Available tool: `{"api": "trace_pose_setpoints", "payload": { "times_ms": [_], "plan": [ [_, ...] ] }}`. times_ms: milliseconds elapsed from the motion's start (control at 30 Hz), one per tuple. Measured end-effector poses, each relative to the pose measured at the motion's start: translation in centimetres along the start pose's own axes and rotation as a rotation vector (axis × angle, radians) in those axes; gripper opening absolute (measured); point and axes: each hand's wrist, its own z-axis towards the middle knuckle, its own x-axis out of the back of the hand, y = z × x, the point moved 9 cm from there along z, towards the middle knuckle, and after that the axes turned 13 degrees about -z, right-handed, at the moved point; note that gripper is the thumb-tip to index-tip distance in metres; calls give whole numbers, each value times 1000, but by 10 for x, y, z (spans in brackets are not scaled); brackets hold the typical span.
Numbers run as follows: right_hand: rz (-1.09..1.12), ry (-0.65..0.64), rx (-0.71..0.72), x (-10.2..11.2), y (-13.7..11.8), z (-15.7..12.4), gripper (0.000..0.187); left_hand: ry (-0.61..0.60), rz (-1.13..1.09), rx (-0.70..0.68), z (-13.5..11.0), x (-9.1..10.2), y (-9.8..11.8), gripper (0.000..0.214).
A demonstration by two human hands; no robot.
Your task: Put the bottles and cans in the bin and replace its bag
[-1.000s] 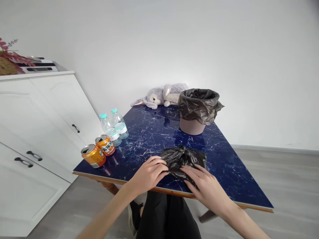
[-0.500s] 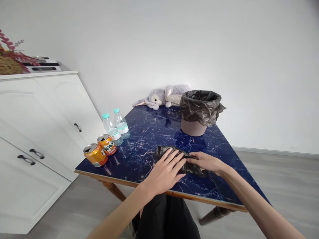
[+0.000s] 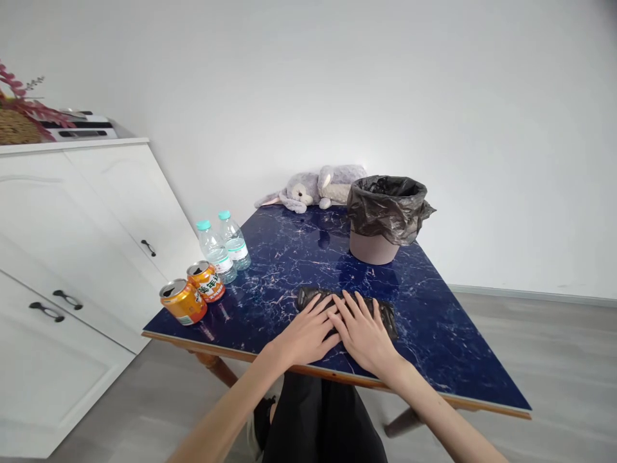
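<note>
Resting palm-down on a flattened black plastic bag (image 3: 387, 315), a person's left hand (image 3: 306, 334) and right hand (image 3: 364, 334) lie together on the near side of the lined bin (image 3: 373, 247). Fingers are spread and nearly straight; neither hand grips anything, both simply bearing on the plastic. The bag looks next to weightless, limp and slightly slick, likely to puff loose when released and tear if tugged hard; a pinch at either short end seems the surest hold. Underneath, the glossy blue marble-patterned tabletop (image 3: 289, 257) probably offers little friction. From the person's side, bottles (image 3: 214, 247) and cans (image 3: 184, 305) stand left of the bin, beyond them a white cabinet (image 3: 72, 218); a plush rabbit (image 3: 303, 190) lies behind and left, a pale wall (image 3: 289, 77) farther back.
</note>
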Motion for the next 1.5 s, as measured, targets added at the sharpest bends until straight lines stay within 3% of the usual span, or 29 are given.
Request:
{"api": "trace_pose_setpoints", "payload": {
  "times_ms": [233,400,533,800,933,1000,1100,1267,1367,1500],
  "plan": [
    [14,73,5,-17,20,-5,57,65,-14,26,-21,17,-27,56],
    [12,74,14,-26,40,3,56,112,22,132,-40,22,-55,58],
    [-15,57,-13,-41,83,10,57,90,0,205,-47,19,-66,60],
    [-2,8,-43,-59,188,14,61,142,-12,214,-48,21,-63,59],
    [1,3,-68,-57,217,8,63,159,-9,210,-49,21,-62,59],
    [-21,57,-91,-49,211,1,63,166,-15,214,-49,21,-62,59],
    [-48,156,-82,-34,174,-11,62,165,-26,231,-48,22,-61,59],
    [-18,108,3,-33,104,-21,60,136,-48,257,-46,22,-60,60],
    [55,136,-42,-25,96,-23,62,146,-52,251,-46,24,-59,59],
    [243,286,2,6,85,-32,54,136,-62,284,-46,24,-61,61]
  ]
}}
